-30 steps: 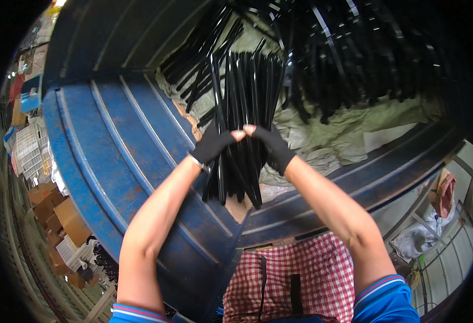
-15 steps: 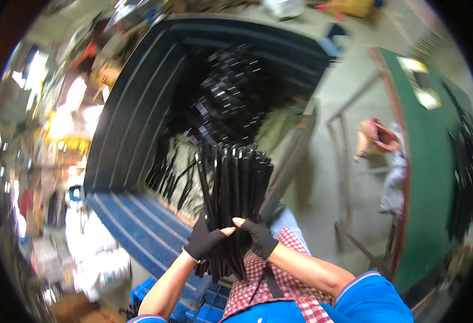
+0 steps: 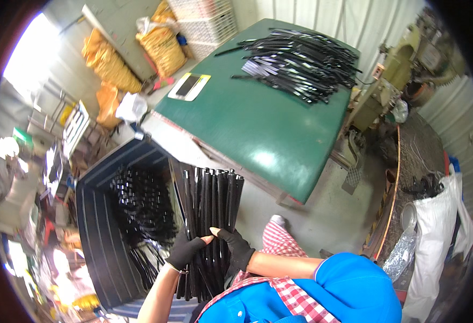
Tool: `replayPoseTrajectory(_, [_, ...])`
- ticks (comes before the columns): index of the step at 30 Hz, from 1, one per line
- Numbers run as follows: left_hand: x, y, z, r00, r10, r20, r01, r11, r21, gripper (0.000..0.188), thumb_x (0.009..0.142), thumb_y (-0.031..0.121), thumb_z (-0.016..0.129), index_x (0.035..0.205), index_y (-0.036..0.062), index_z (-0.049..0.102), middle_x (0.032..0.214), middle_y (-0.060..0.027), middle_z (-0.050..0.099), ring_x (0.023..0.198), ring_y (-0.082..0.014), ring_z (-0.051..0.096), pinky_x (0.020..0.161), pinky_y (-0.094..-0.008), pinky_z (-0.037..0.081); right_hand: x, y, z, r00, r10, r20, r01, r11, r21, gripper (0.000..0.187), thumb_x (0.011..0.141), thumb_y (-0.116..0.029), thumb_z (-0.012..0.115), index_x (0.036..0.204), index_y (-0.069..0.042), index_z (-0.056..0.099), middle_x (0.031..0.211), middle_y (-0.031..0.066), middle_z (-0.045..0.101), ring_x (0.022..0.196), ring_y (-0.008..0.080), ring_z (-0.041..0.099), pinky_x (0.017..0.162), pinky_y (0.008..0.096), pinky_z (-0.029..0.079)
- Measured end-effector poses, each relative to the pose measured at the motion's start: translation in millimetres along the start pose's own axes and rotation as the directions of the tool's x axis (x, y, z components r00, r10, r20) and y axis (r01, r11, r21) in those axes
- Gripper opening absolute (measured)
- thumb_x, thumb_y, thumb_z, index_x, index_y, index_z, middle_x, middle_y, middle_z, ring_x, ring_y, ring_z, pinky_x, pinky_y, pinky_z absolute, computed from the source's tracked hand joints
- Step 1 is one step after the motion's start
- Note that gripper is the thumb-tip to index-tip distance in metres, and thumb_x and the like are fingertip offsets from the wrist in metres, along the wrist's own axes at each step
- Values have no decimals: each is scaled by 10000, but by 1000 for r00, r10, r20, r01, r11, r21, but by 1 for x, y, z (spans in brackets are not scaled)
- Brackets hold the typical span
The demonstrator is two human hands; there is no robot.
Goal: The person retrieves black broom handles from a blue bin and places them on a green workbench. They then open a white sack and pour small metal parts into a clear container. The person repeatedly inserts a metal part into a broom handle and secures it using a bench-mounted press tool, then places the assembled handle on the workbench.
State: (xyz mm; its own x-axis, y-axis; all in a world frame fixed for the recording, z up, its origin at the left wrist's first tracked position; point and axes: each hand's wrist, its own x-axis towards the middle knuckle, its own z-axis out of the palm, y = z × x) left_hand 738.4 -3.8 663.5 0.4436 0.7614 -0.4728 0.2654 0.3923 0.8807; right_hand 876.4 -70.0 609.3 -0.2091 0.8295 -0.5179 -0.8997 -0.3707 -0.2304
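A bundle of long, thin black tubes [image 3: 210, 202] stands nearly upright before my body, its ends fanned at the top. My left hand [image 3: 185, 250], in a black fingerless glove, is wrapped round the bundle's left side. On the other side my right hand [image 3: 235, 249], gloved the same way, grips it too. Both thumbs lie across the front, almost meeting. Loose black tubes [image 3: 142, 202] fill much of a dark blue bin [image 3: 94, 237] to my left. A heap of similar black strips [image 3: 301, 64] lies on the green-topped table [image 3: 247, 126] ahead.
A flat card-like item [image 3: 189, 87] lies at the table's left end. Yellow sacks [image 3: 162, 49] and white crates [image 3: 207, 24] stand behind it. To the right are a greenish machine [image 3: 392, 75], a dark bench [image 3: 417, 145] and a hanging white sack [image 3: 436, 231].
My view and body have turned right, from the bin toward the green table. The bundle came along, still in both hands, and now stands beside the bin's right edge.
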Motion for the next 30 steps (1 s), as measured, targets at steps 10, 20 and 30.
replayPoseTrajectory(10, [167,128,140,855,109,506,-242,948,206,446,772,130,710,1153,-26,539,994,-70,641,884,-139,597,792,-288,489,-1,-185,-32,889,-452,-79,457,859,230,355,824,-213,673,1115,-28,592,984,68,642,863,200,625,793,329,516])
replayPoseTrajectory(20, [362,266,217,640,-124,759,-364,821,440,487,791,180,702,1207,5,520,1056,-88,620,939,-166,580,839,-313,482,70,-356,-14,749,-655,-99,639,676,368,376,892,-332,553,1119,-33,583,1018,90,649,913,213,634,833,352,514])
replayPoseTrajectory(30, [593,423,300,451,-464,763,-593,483,644,474,736,270,773,1085,11,584,906,-79,651,832,-164,597,758,-317,508,220,-553,17,455,-848,-272,787,240,569,371,838,-347,632,1123,-111,599,1078,40,621,995,198,575,881,352,463])
